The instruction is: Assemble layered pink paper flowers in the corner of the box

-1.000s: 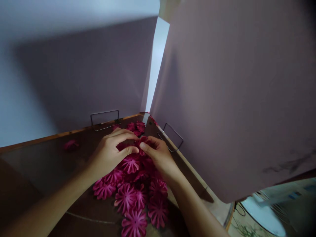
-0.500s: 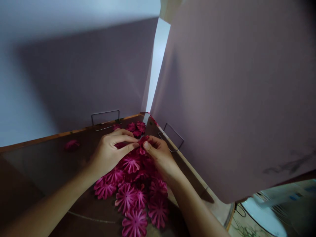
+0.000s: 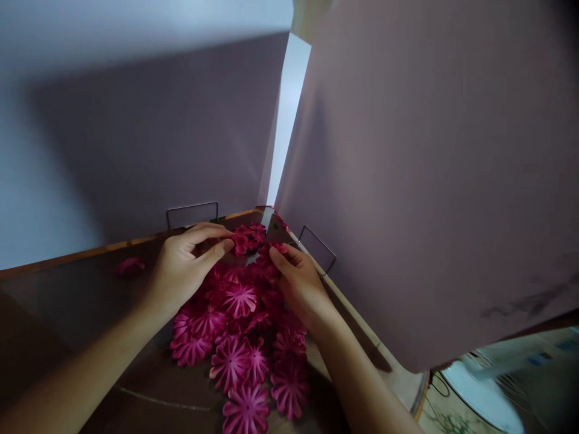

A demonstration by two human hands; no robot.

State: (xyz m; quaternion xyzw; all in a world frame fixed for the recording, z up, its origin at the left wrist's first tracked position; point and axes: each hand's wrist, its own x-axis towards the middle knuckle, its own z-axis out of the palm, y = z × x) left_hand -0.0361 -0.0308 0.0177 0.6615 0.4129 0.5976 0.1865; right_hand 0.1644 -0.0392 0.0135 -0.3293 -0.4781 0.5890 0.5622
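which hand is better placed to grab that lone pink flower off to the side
Left, I'd say: the left hand is much nearer the lone pink flower, and the right hand would have to reach past the left.

Bottom edge crops the lowest flower (image 3: 246, 411); the lone flower (image 3: 129, 267) is blurred.

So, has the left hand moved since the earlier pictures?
Yes, the left hand moved left and slightly upward, now hiding part of the left wire frame.
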